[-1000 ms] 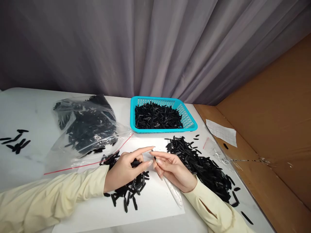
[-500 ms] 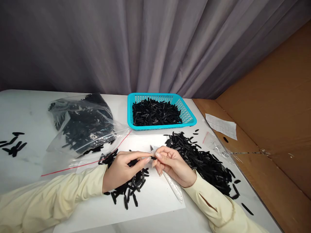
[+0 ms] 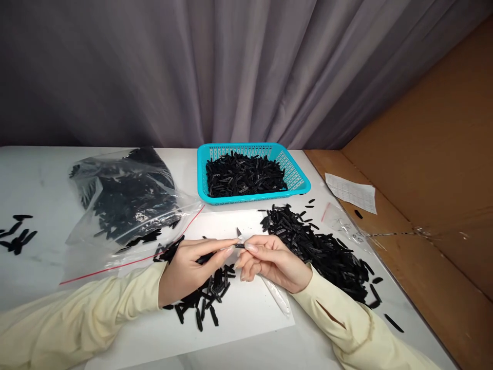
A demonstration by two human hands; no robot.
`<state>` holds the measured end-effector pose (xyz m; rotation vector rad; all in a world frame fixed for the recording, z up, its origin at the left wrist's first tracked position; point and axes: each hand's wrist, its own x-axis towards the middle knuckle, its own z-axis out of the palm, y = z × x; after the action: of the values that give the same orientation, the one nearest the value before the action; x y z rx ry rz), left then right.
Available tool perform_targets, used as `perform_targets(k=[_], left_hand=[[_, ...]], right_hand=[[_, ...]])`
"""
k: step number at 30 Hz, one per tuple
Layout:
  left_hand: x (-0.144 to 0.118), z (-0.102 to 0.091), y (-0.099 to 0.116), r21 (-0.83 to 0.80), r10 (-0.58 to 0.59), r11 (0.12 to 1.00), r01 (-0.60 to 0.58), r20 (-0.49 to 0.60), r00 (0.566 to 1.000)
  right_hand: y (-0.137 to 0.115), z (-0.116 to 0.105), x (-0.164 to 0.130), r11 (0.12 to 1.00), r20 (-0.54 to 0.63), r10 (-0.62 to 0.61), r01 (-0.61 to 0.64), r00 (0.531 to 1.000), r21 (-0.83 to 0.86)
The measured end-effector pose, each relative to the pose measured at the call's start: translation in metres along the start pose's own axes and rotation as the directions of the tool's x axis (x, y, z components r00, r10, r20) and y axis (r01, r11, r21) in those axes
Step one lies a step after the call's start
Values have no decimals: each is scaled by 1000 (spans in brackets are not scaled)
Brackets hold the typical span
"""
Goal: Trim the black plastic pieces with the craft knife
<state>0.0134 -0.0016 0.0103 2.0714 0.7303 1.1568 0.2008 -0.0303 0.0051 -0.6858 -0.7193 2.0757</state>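
My left hand (image 3: 188, 270) pinches one end of a small black plastic strip (image 3: 239, 245) between thumb and forefinger, above a white paper sheet (image 3: 246, 313). My right hand (image 3: 271, 262) meets it fingertip to fingertip and grips a slim craft knife (image 3: 278, 297); the white handle trails back under the palm and the blade tip pokes up beside the strip. A small pile of black strips (image 3: 200, 298) lies under my left hand. A larger heap of strips (image 3: 323, 252) spreads to the right of my right hand.
A turquoise basket (image 3: 298, 181) filled with black strips stands at the back. A clear zip bag (image 3: 127, 200) of strips lies at the left. A few loose strips (image 3: 17, 236) sit at the far left edge. A brown cardboard wall (image 3: 435, 180) with a paper slip (image 3: 351, 191) borders the right.
My left forefinger came down from pointing and now pinches the strip with the thumb. My right hand closed around the knife against the strip. The view tilted slightly downward.
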Motion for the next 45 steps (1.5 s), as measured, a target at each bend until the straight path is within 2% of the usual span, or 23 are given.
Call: perform_targets(k=[6,13,18,37,45], left_hand=[[-1,0,-1,4,23,1000,-23,-5,1000],[0,1,2,11,-1,1000,1,0,1000],[1,0,3,1,18,1000,-18,17,1000],[-1,0,1,-13,-34,999,36,102,994],[-1,0,3,-44,61,997,-59,50,997]], right_hand=[[0,1,-1,998,-7,-27,27,1000,-53],[2,5,-1,971,-29,-157,149,987,-184],[2,4,-1,973,-37,-155,146,987,-179],[3,5,0,963,-38,-186,174,982,-206],[4,3,-1,964,-34,-171,160,985,-214]])
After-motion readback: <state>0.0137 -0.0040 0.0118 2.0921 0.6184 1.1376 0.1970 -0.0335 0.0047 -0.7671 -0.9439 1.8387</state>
